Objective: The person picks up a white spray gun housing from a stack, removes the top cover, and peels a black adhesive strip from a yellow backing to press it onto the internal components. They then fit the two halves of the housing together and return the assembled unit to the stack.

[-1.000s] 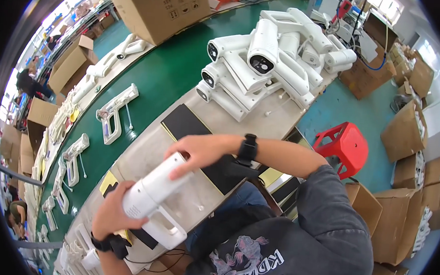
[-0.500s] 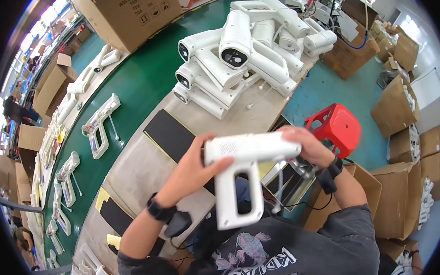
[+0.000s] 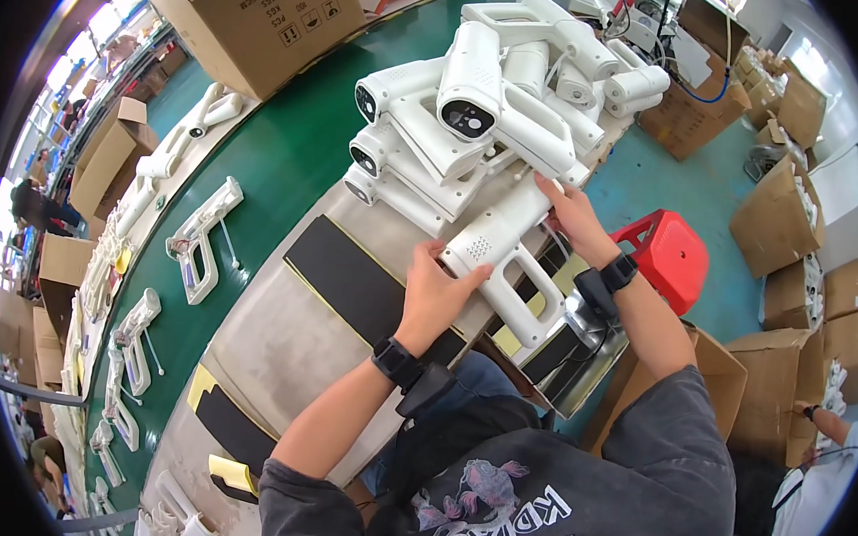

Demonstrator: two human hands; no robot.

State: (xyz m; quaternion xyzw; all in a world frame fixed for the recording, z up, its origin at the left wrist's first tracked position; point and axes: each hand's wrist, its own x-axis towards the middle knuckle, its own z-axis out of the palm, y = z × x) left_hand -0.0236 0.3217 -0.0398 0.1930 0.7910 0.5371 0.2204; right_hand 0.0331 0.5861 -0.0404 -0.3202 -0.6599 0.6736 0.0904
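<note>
Between my hands is a white gun-shaped handheld device with a round barrel and a loop handle. My left hand grips its near end, by a patch of small vent holes, thumb on one side and fingers on the other. My right hand is closed round the far end, next to a heap of similar white devices, some with black lens faces. The loop handle points toward my body, over the bench edge. A thin white cable hangs beside my right hand.
Black pads with yellow edges lie on the grey bench. Left of it, a green conveyor carries opened device halves with dangling cables. A carton stands at the far left. A red stool and open cartons are on the right.
Both hands have carried the white device away from my body, toward the heap. It has turned so that its far end points up and right, beside the heap.
</note>
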